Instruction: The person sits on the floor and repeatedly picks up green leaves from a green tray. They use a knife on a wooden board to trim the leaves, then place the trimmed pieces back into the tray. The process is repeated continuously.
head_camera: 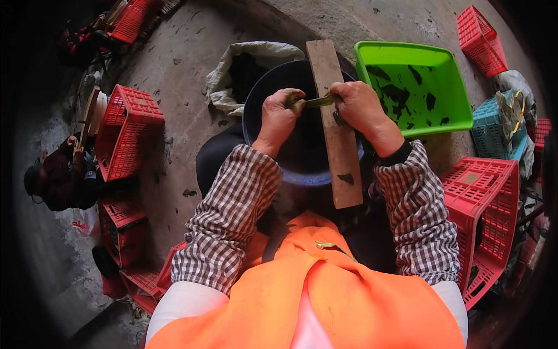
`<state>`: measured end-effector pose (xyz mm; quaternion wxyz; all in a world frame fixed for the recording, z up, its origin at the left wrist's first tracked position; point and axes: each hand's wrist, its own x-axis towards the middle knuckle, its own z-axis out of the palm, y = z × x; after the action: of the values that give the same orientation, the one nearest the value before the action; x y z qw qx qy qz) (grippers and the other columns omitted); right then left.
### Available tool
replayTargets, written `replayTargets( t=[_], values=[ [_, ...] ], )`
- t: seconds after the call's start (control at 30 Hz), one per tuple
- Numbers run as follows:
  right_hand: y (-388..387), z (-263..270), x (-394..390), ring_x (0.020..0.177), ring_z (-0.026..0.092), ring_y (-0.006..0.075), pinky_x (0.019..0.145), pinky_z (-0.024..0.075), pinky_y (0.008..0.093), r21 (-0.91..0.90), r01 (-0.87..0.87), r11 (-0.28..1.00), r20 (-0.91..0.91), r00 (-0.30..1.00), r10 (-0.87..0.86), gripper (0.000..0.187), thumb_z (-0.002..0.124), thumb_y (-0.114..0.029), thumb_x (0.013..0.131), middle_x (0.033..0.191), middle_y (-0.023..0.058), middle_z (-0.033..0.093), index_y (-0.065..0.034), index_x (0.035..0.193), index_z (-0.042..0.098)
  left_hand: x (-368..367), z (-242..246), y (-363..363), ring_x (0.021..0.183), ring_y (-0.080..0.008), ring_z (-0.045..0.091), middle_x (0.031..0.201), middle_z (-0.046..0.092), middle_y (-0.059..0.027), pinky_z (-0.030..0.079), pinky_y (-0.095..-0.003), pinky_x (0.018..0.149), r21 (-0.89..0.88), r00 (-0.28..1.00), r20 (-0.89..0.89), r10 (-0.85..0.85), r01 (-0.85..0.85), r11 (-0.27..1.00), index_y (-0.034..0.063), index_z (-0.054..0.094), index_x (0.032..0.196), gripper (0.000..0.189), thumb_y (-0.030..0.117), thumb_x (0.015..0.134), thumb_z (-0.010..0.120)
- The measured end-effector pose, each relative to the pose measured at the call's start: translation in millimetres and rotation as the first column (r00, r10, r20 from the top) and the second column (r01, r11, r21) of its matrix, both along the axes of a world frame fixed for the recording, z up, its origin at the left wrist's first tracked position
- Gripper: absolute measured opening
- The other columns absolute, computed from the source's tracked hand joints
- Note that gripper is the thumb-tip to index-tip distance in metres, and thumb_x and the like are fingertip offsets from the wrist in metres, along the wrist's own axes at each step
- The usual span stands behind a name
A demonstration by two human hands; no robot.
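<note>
My left hand [279,117] pinches one end of a narrow, dark green, leaf-like strip [318,102]. The strip's other end is in the fingers of my right hand [365,109], so it spans the gap between my hands. Beneath it, a long wooden board [344,159] lies across a round dark basin [301,178]. My right hand is over the board, and a small dark item [338,118], too unclear to name, shows under its fingers. One dark scrap [346,178] rests near the board's close end. The basin's inside is too dark to make out.
A bright green plastic tub [458,87] with dark leafy pieces stands at the right. Behind the basin is an open white sack [222,89] with dark contents. Red plastic crates [473,183] flank both sides; a blue crate [492,126] stands far right. A person [61,174] sits at left.
</note>
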<state>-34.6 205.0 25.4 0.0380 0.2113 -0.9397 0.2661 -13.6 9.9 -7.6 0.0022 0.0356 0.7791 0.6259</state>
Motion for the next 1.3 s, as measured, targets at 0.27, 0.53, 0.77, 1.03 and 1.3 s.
replayTargets(
  t=[0.27, 0.53, 0.77, 1.03, 1.3],
  values=[
    [-12, -2, -11, 0.074, 0.064, 0.0343, 0.066, 0.0512, 0.0433, 0.248, 0.269, 0.931, -0.083, 0.963, -0.256, 0.01, 0.052, -0.009, 0.074, 0.074, 0.0172, 0.063, -0.0088, 0.073, 0.062, -19, -14, -3, 0.053, -0.0037, 0.044, 0.062, 0.054, 0.0035, 0.035, -0.0194, 0.047, -0.043, 0.986, -0.064, 0.154, -0.157, 0.987, 0.0022, 0.065, 0.083, 0.004, 0.004, 0.084, 0.062],
    [37, 40, 5, 0.059, 0.061, 0.0171, 0.057, 0.0473, 0.0282, -0.257, 0.018, 0.966, 0.294, 0.954, 0.06, 0.009, 0.057, -0.003, 0.078, 0.067, 0.0105, 0.064, -0.0006, 0.084, 0.063, -10, -3, -20, 0.059, -0.004, 0.05, 0.073, 0.059, 0.0034, 0.039, -0.0183, 0.052, 0.191, 0.962, 0.273, 0.014, -0.068, 0.979, 0.0039, 0.066, 0.09, 0.014, 0.018, 0.087, 0.064],
    [59, 59, 54, 0.058, 0.058, 0.0089, 0.056, 0.0453, 0.0218, -0.608, 0.013, 0.794, 0.557, 0.719, 0.415, 0.008, 0.056, 0.001, 0.082, 0.065, 0.004, 0.062, 0.0043, 0.086, 0.062, 22, 30, -20, 0.086, -0.016, 0.061, 0.101, 0.062, -0.0105, 0.048, -0.0277, 0.076, -0.313, 0.995, -0.046, -0.09, 0.071, 0.947, -0.0016, 0.063, 0.102, 0.033, 0.023, 0.081, 0.067],
    [60, 63, 63, 0.061, 0.06, 0.009, 0.057, 0.0474, 0.0232, -0.606, -0.117, 0.787, 0.486, 0.729, 0.482, 0.009, 0.058, -0.003, 0.084, 0.067, 0.0037, 0.062, 0.0028, 0.088, 0.064, 76, 74, 54, 0.058, -0.0183, 0.06, 0.065, 0.059, -0.0134, 0.045, -0.0281, 0.053, -0.116, 0.942, -0.223, -0.25, 0.229, 0.967, 0.0005, 0.061, 0.078, 0.013, 0.007, 0.073, 0.07],
    [94, 63, 65, 0.068, 0.061, 0.01, 0.059, 0.0477, 0.022, -0.686, 0.184, 0.704, 0.524, 0.796, 0.303, 0.013, 0.058, -0.007, 0.084, 0.083, 0.0044, 0.064, -0.0004, 0.095, 0.062, 133, 72, 68, 0.071, -0.0155, 0.062, 0.082, 0.064, -0.0091, 0.05, -0.0264, 0.066, -0.13, 0.684, 0.009, -0.729, 0.724, 0.678, -0.0001, 0.061, 0.106, 0.026, -0.004, 0.08, 0.058]
  ],
)
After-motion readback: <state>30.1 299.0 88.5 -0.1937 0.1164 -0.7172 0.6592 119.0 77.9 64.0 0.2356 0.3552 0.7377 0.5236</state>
